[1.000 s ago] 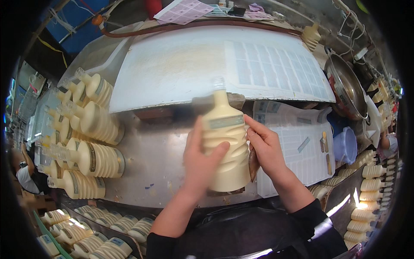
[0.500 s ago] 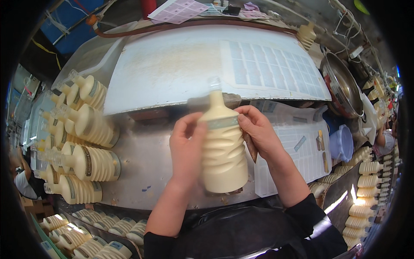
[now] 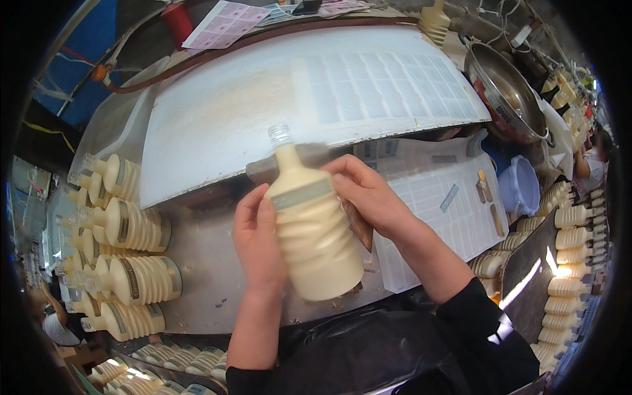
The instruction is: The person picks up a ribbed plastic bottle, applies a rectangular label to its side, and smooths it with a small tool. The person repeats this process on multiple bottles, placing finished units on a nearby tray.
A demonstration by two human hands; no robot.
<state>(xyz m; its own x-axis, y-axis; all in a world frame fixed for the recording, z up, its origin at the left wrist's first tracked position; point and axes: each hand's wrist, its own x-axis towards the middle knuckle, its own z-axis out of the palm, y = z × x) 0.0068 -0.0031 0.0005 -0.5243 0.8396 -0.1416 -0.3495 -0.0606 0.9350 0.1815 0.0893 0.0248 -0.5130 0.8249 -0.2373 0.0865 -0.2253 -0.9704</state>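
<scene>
Okay, so a cream bottle (image 3: 319, 247) with a rippled body and a clear threaded neck is kept between two bare hands, right above the near edge of the metal worktop (image 3: 204, 280). It's tilted a bit, neck pointed away and slightly left. A grey-green label band (image 3: 301, 193) is wrapped across its shoulder.

The left hand (image 3: 258, 240) is set along the bottle's left side, fingers curled and thumb up by that end of the band; whether anything is actually pinched there can't be told. By the right hand (image 3: 373, 197), thumb and forefinger are brought close together at the band's other end, while a brown pointed tool (image 3: 359, 228) is tucked under the curled fingers, tip down.

Behind the bottle, a white board (image 3: 217, 125) is partly covered by a translucent label sheet (image 3: 388, 85). More cream bottles (image 3: 141, 280) are stacked on their sides at the left. Over on the right, a couple of yellow-handled tools (image 3: 483, 176) are laid on a plastic sheet (image 3: 421, 247), with a lavender bucket (image 3: 520, 186) and a steel pan (image 3: 507, 89) parked beyond.
</scene>
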